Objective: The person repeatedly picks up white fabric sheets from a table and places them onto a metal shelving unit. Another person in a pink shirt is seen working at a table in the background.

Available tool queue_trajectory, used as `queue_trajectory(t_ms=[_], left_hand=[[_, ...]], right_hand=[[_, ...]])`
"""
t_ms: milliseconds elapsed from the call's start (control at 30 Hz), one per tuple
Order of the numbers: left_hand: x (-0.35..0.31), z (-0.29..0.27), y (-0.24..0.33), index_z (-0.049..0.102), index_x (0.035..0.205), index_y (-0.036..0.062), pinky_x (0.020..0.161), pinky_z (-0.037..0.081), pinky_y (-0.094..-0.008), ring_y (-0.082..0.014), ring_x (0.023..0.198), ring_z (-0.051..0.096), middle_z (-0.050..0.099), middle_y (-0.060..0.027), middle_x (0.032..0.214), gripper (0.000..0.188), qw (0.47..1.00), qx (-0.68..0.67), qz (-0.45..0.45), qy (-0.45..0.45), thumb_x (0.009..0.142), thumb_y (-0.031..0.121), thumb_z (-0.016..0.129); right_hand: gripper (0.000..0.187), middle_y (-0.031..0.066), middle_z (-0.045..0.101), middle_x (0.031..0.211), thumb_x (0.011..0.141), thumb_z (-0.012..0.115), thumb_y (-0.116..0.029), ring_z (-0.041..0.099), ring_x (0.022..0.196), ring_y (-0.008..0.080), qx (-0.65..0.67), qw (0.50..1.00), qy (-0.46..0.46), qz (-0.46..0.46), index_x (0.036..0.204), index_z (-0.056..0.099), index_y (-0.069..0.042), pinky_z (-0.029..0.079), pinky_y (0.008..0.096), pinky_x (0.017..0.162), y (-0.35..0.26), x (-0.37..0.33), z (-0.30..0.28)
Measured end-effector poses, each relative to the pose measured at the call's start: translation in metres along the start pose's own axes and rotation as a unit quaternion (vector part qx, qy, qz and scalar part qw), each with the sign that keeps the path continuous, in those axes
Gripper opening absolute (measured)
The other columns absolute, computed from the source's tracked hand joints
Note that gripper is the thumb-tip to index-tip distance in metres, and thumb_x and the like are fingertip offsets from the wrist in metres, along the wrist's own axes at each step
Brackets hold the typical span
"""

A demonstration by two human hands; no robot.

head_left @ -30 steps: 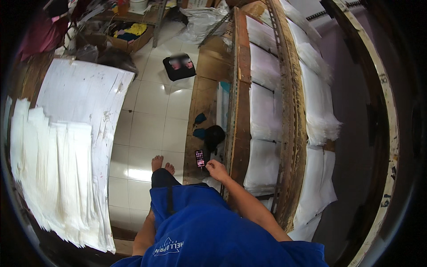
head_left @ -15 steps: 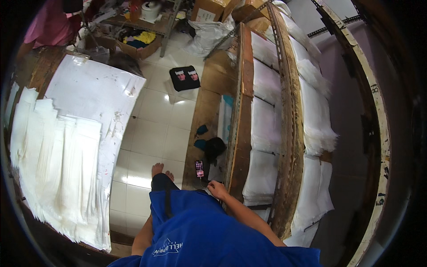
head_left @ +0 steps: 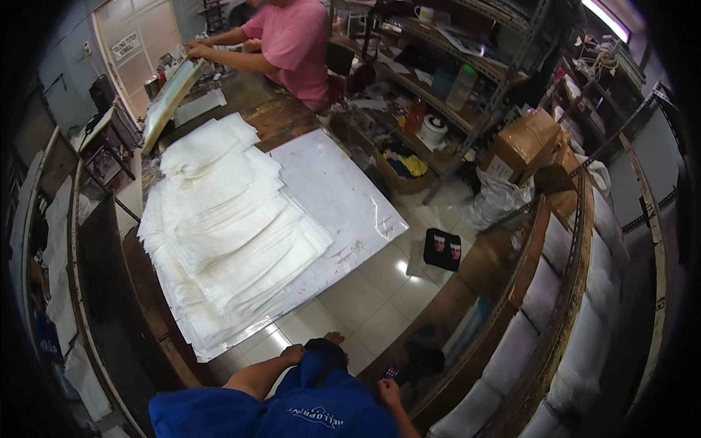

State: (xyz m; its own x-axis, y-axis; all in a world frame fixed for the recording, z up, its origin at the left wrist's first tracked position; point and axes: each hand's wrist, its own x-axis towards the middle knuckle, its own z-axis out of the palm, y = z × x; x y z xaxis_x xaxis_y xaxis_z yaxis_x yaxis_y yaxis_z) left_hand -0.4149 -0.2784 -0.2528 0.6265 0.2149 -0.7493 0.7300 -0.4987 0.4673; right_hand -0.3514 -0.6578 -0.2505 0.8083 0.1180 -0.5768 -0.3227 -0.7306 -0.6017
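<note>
My left hand rests by my raised knee at the near edge of the paper-covered table; its fingers are too small and turned away to read. Low on the right, my right hand has its fingers curled together, and whatever may be in them is hidden. Just beyond its fingertips a phone with a lit pinkish screen lies on the brown board. A dark bundle sits beside the phone. The nearest thing on the left is a large, uneven stack of thin white sheets, spread over a white tabletop.
Across the table a person in a pink shirt grips a tilted wooden frame. A black printed cloth lies on the tiled floor. Racks with white stacks line the right; a cardboard box stands behind.
My view has swung left and up, bringing the table, the person in pink and the shelves into sight. My left hand now shows at my knee; my right hand stays near the phone.
</note>
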Motion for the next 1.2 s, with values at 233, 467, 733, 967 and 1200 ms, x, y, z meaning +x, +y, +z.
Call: queue_trajectory(t_ms=[233, 467, 733, 967, 1200], left_hand=[[0.007, -0.007, 0.007, 0.064, 0.104, 0.0006, 0.087, 0.046, -0.0408, -0.0363, 0.1, 0.06, 0.063, -0.0224, 0.107, 0.055, 1.0, 0.006, 0.028, 0.003, 0.08, 0.049, 0.054], [0.031, -0.005, 0.027, 0.067, 0.098, 0.0024, 0.086, 0.047, -0.0414, -0.0357, 0.099, 0.061, 0.064, -0.0215, 0.103, 0.048, 0.987, 0.005, 0.158, 0.04, 0.08, 0.045, 0.053], [0.021, -0.011, 0.042, 0.067, 0.091, 0.0003, 0.077, 0.05, -0.0371, -0.0272, 0.086, 0.065, 0.068, -0.0161, 0.089, 0.027, 0.993, -0.073, 0.095, 0.011, 0.084, 0.024, 0.055], [0.022, -0.013, 0.058, 0.064, 0.087, -0.0011, 0.065, 0.05, -0.0308, -0.0178, 0.071, 0.062, 0.066, -0.0107, 0.079, 0.014, 0.991, -0.035, 0.125, -0.006, 0.086, 0.01, 0.056], [0.05, -0.007, 0.059, 0.065, 0.087, -0.0011, 0.062, 0.048, -0.029, -0.0156, 0.067, 0.059, 0.064, -0.0082, 0.074, 0.018, 0.984, -0.085, 0.147, -0.048, 0.085, 0.015, 0.058]], right_hand=[[0.039, 0.0215, 0.066, 0.085, 0.08, 0.058, -0.033, 0.066, 0.084, 0.0334, -0.009, 0.999, -0.03, 0.043, 0.095, 0.064, 0.003, 0.05, 0.0395, 0.073, -0.019, -0.029, -0.02], [0.035, 0.0178, 0.066, 0.084, 0.085, 0.059, -0.028, 0.065, 0.08, 0.0241, 0.04, 0.998, 0.013, 0.039, 0.095, 0.063, 0.005, 0.049, 0.0355, 0.071, 0.034, -0.015, 0.007], [0.036, 0.0173, 0.066, 0.097, 0.084, 0.058, -0.033, 0.064, 0.09, 0.0304, 0.042, 0.995, 0.069, 0.064, 0.101, 0.065, -0.003, 0.049, 0.0382, 0.079, -0.017, -0.014, -0.019], [0.026, 0.0113, 0.066, 0.079, 0.086, 0.058, -0.027, 0.063, 0.066, 0.0181, 0.147, 0.954, 0.259, -0.023, 0.096, 0.062, -0.002, 0.049, 0.0334, 0.062, -0.097, 0.026, -0.135], [0.025, 0.0194, 0.064, 0.089, 0.086, 0.056, -0.023, 0.063, 0.085, 0.0324, 0.132, 0.877, 0.406, -0.222, 0.095, 0.059, 0.0, 0.049, 0.0381, 0.074, -0.244, -0.022, -0.304]])
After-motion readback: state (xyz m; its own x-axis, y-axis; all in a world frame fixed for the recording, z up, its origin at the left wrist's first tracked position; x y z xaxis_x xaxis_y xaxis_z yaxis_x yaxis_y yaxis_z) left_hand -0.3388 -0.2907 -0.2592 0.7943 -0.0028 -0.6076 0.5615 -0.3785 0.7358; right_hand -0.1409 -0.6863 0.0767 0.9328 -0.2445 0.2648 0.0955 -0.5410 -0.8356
